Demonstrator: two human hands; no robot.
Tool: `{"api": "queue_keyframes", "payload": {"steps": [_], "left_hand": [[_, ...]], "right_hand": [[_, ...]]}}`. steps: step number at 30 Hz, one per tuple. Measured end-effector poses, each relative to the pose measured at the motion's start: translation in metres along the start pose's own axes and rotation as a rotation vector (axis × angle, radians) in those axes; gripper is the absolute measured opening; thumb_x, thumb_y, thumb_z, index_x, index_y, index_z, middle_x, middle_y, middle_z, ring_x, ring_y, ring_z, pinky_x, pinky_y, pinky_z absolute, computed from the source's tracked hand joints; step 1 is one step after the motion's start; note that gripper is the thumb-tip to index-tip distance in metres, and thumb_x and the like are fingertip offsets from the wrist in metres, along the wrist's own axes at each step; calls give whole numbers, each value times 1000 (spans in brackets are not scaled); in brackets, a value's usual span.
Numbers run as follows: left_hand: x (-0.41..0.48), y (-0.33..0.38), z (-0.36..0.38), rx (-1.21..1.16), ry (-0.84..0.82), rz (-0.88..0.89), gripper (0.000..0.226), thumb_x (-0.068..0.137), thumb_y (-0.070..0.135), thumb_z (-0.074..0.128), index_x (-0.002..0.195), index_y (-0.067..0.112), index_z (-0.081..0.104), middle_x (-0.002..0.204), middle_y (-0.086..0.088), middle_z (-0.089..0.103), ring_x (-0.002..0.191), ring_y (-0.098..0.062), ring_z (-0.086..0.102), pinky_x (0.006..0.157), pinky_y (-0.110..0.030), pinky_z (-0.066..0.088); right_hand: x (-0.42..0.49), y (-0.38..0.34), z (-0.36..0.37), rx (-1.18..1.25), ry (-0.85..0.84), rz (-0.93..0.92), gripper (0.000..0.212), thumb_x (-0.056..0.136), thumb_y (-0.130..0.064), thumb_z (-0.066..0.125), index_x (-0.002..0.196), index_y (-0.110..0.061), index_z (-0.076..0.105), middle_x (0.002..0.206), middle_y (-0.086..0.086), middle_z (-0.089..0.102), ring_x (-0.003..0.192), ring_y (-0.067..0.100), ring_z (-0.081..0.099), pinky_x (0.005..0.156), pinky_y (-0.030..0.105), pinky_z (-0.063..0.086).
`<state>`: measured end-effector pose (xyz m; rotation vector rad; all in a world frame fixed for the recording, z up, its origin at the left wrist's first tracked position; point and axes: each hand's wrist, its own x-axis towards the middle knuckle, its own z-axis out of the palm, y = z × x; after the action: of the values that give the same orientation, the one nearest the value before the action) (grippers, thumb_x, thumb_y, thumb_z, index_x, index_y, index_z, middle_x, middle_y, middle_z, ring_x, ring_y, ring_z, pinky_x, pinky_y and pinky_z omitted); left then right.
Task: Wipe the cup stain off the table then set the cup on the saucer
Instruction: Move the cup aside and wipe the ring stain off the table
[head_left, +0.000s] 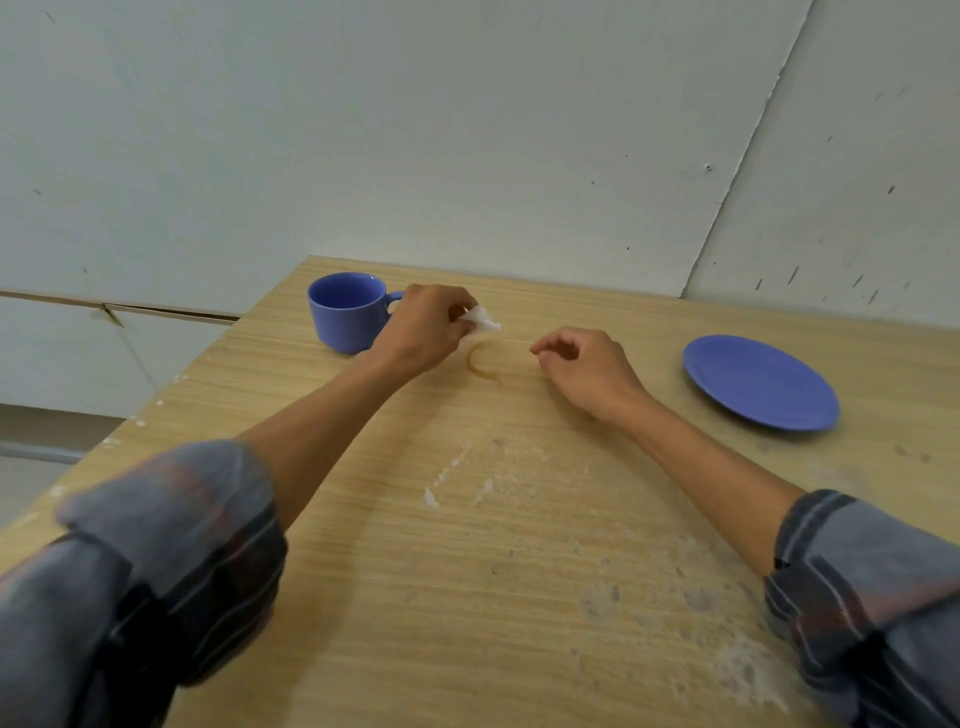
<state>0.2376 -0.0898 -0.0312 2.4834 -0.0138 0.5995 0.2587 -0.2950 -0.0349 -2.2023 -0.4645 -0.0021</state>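
L hand (423, 327) pinches a small white tissue (483, 318), just above the brown ring stain (480, 364) on the wood table (467, 571). R hand (587, 369) is empty w/ fingers curled loose, at 3 o'clock of the stain. Blue cup (348, 312) stands upright at 9 o'clock of the L hand, right beside it. Blue saucer (761, 382) sits at 3 o'clock, well apart from the cup.

Blue cup (349, 313) upright; saucer (760, 382) empty; stain (480, 365) ring-shaped.
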Motion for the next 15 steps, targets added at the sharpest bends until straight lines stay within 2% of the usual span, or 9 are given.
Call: {"api": "queue_keyframes", "payload": {"steps": [4, 6, 8, 12, 15], "left_hand": [[15, 4, 19, 165, -82, 9, 19, 87, 5, 59, 100, 7, 73, 100, -10, 71, 95, -26, 63, 74, -31, 47], [18, 7, 25, 215, -111, 39, 23, 87, 2, 57, 104, 4, 72, 106, -13, 70, 101, -28, 61, 81, -33, 48], [18, 8, 26, 241, -151, 76, 23, 88, 2, 58, 106, 3, 72, 108, -14, 71, 105, -29, 61, 87, -33, 47], [4, 8, 11, 223, -256, 161, 19, 86, 6, 62, 101, 8, 74, 103, -7, 72, 100, -21, 62, 80, -21, 41], [-7, 5, -6, 209, -419, 219, 17, 84, 8, 67, 97, 16, 75, 98, 3, 71, 89, -10, 62, 78, -23, 49]], "right_hand": [[-5, 22, 5, -104, -12, -95, 18, 88, -18, 57, 100, -21, 69, 107, -1, 66, 99, 14, 58, 89, 26, 45], [-7, 25, 8, -110, 18, -115, 17, 88, -18, 57, 100, -20, 69, 107, 0, 65, 102, 16, 57, 94, 31, 46], [-7, 27, 9, -93, 41, -116, 16, 87, -17, 58, 97, -21, 70, 105, -2, 65, 102, 16, 58, 94, 31, 46], [-9, 28, 7, -34, 44, -110, 17, 87, -16, 58, 95, -25, 69, 102, -7, 65, 100, 11, 59, 91, 26, 46], [-10, 29, 5, -14, 43, -109, 18, 87, -16, 58, 97, -25, 69, 102, -8, 66, 99, 10, 59, 91, 25, 46]]}}
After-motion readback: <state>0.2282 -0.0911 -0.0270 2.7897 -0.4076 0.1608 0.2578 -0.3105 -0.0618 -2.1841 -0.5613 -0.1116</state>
